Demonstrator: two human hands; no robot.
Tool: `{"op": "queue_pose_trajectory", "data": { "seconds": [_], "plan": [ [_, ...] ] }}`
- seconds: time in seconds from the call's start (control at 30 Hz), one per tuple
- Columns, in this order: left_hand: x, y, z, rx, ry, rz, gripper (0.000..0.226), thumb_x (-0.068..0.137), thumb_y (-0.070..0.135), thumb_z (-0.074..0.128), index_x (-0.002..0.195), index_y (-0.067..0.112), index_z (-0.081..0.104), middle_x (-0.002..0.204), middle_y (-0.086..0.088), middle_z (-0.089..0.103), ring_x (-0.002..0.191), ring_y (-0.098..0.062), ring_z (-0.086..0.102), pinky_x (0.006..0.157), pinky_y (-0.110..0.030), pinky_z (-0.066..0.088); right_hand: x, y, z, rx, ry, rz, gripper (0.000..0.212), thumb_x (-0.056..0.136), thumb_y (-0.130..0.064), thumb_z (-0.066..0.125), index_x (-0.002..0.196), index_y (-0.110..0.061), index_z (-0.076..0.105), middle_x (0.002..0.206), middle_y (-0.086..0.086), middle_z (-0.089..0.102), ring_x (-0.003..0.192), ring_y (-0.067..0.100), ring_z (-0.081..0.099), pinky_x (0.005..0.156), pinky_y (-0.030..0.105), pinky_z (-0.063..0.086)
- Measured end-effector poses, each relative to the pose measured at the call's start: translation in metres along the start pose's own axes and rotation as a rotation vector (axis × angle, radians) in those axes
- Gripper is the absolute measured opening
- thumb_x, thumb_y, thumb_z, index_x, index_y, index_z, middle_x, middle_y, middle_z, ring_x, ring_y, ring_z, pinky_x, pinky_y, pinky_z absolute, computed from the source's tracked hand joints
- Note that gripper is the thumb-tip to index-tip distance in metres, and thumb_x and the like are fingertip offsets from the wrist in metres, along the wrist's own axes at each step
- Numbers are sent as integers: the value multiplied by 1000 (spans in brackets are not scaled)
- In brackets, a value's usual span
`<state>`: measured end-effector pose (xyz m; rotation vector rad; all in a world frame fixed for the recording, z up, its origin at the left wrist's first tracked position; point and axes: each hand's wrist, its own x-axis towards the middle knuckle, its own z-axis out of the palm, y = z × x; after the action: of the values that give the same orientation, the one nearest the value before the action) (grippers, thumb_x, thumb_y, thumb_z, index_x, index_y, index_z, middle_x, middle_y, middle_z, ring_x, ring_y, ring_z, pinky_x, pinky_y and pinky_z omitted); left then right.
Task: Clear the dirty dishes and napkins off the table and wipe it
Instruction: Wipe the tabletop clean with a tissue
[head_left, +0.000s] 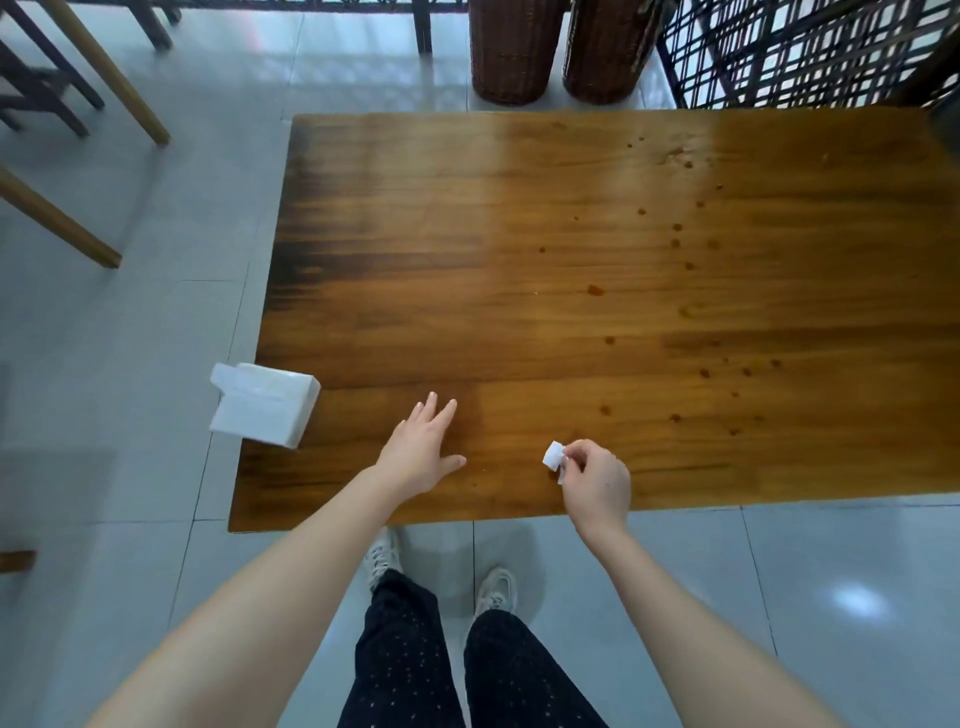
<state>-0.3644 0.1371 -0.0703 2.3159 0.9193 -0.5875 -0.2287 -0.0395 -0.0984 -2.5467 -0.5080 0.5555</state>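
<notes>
A brown wooden table fills the middle of the head view, with several small dark spots across its right half. My left hand lies flat on the near part of the top, fingers straight and spread. To its right, my right hand pinches a small folded white napkin just above the wood near the front edge. A white tissue box sits on the table's near left corner, hanging partly over the edge.
Two brown wicker baskets stand on the tiled floor beyond the far edge. A dark lattice screen rises at the back right. Wooden chair legs stand at the far left. My feet are on the floor below the front edge.
</notes>
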Motion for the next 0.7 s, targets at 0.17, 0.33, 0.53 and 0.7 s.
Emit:
{"op": "queue_pose_trajectory", "data": {
  "seconds": [0.17,0.33,0.53,0.7],
  "plan": [
    [-9,3,3,-5,4,-43,79,96,37,55,155,20,6,161,-9,-3,148,-27,1,118,-41,14,-26,6,8,-154,-112,-235,19,92,-10,51,92,-17,68,87,-4,68,84,20,58,76,35,40],
    [-12,10,1,-38,26,-61,78,95,37,55,154,21,7,162,-7,-2,149,-26,2,119,-41,16,-20,17,-1,-260,-158,-456,17,92,-11,54,86,-16,70,84,-3,68,79,21,55,68,33,31],
    [-18,8,-3,-33,30,-85,79,95,37,56,154,22,7,162,-7,-2,149,-25,2,119,-40,17,9,22,-19,-310,-70,-389,14,90,-14,56,87,-18,69,84,-2,69,81,22,57,66,32,24],
    [-15,-1,-9,-33,37,-105,77,95,39,54,154,22,8,162,-6,-1,149,-24,3,119,-40,19,52,29,-41,-137,74,-53,12,92,-17,57,93,-18,68,91,1,71,88,23,60,78,33,34]
  ]
}}
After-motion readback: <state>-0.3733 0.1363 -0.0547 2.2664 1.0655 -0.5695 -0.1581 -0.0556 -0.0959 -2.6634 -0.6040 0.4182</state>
